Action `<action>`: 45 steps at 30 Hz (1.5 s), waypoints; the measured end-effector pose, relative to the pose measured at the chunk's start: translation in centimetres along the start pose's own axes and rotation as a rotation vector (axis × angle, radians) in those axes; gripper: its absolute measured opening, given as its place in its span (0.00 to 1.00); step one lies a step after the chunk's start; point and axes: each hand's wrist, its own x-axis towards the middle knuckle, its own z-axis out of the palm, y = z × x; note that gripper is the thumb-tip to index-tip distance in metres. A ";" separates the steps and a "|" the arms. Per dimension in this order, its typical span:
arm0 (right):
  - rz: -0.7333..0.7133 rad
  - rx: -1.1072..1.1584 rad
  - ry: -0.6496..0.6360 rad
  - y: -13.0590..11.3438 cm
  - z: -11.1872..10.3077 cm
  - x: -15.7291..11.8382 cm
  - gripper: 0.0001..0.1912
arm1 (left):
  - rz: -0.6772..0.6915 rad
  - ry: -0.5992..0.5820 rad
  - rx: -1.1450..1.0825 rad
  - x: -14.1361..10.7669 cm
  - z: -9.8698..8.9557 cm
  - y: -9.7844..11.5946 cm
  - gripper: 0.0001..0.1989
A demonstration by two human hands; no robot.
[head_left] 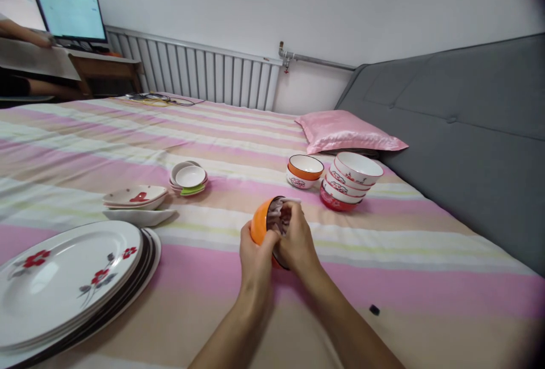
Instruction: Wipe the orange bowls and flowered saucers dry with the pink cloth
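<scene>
An orange bowl [259, 222] with a dark rim is tilted on its side above the striped bedsheet. My left hand [258, 250] grips it from the left, thumb over the rim. Inside the bowl my right hand [296, 238] is closed on a crumpled greyish cloth [276, 214], its fingers partly hidden. Beyond my hands, an orange bowl [305, 167] sits on a white one. To its right, several white bowls [357, 167] are stacked on a red one [338, 201].
Stacked plates [72, 272] lie at the left, with leaf-shaped dishes [136, 196] and small round dishes [190, 176] beyond. A small black object [374, 310] lies at the right. A pink pillow [347, 130] rests near the grey headboard [460, 96]. A person's arm [25, 33] shows at far left.
</scene>
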 end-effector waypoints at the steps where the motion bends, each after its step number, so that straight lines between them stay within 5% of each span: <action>1: 0.050 0.044 0.003 0.1 0.0 0.1 0.19 | -0.010 -0.018 0.015 -0.1 0.1 -0.1 0.22; 7: 0.147 0.300 -0.014 0.7 0.1 0.7 0.24 | -0.041 -0.063 0.028 -0.7 0.5 0.2 0.24; 14: -0.017 0.520 -0.170 -0.6 -0.8 0.8 0.20 | -0.008 -0.102 0.072 -1.1 0.3 0.9 0.22; 22: 0.063 0.498 -0.612 -1.9 -3.2 0.4 0.17 | 0.109 -0.152 0.126 -0.4 -0.3 0.7 0.29; 29: -0.085 0.206 -0.724 -1.7 -3.5 0.3 0.06 | 0.154 -0.130 0.119 1.0 -1.1 0.1 0.23; 34: -0.306 -0.119 -0.631 -2.3 -3.7 0.1 0.10 | 0.166 -0.019 0.106 1.2 -1.2 0.3 0.22; 39: -0.366 -0.426 -0.448 -1.8 -3.9 0.6 0.15 | 0.188 0.058 0.148 1.1 -1.3 0.8 0.24; 45: -0.440 -0.397 0.297 -0.8 -4.2 1.6 0.19 | 0.096 0.117 0.119 1.3 -1.4 1.2 0.22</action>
